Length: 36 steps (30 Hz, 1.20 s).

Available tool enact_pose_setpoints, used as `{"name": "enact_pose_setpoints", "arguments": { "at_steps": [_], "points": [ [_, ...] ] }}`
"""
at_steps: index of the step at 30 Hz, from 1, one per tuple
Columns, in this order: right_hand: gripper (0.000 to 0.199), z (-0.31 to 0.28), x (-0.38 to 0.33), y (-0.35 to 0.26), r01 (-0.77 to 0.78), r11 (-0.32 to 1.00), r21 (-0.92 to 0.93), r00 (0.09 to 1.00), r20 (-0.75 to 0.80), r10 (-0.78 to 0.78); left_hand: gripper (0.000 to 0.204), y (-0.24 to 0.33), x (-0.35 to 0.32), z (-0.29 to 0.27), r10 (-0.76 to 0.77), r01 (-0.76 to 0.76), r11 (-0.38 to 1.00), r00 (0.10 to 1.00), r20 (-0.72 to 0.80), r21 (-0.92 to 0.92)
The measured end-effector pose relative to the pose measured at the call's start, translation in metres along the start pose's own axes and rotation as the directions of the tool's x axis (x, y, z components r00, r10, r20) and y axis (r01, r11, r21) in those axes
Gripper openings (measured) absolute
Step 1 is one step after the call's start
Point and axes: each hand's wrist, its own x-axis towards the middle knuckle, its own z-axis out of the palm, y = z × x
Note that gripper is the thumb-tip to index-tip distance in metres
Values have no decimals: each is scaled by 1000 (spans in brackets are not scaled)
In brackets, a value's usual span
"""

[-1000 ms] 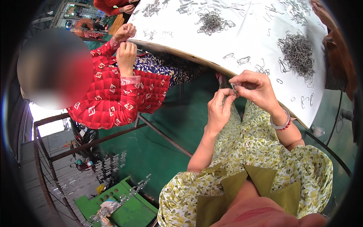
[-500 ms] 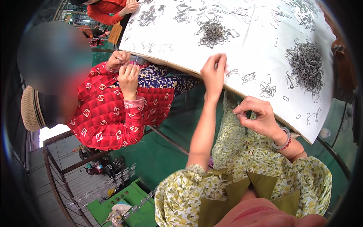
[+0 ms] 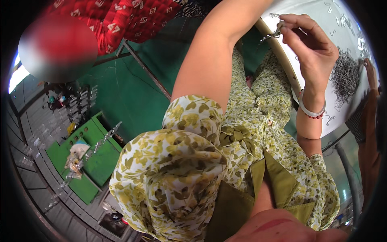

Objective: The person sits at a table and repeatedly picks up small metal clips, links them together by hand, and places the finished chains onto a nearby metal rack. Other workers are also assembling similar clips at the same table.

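One hand shows now: the right hand (image 3: 312, 48) at 1 o'clock, its grip pinching a small wire clip (image 3: 277, 31) over the white counter (image 3: 354, 109), while the left arm (image 3: 213, 52) has stretched out of frame, its grip impossible to tell.

Wire heap (image 3: 344, 76) on table (image 3: 322, 121), right.

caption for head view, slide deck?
Right hand pinches small wire clips at white table edge; left arm reaches out of frame.

No packages, labels, signs or screens.
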Motion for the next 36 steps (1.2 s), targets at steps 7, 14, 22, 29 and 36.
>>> {"name": "enact_pose_setpoints", "arguments": {
  "at_steps": [7, 14, 22, 29, 36],
  "points": [
    [23, -8, 17, 14, -76, 996, -42, 997, 19, 77, 22, 13, -58, -145, -400, 291, 768, 914, -72, -571],
    [15, -8, 22, 20, -102, 986, 132, 994, 50, 96, 14, 74, -159, -277, -582, 380, 300, 800, 147, -875],
    [18, -14, 17, 14, -112, 993, 38, 993, -20, 112, 10, 100, -171, -259, -551, 328, 517, 835, -14, -790],
    [17, -21, 10, -2, -147, 989, 21, 989, -6, 147, 8, 105, -169, -262, -513, 348, 394, 851, 111, -851],
    [28, -29, 1, 7, -84, 996, -24, 996, 28, 84, 10, 119, -167, -255, -580, 335, 257, 804, 133, -907]
  ]
}}
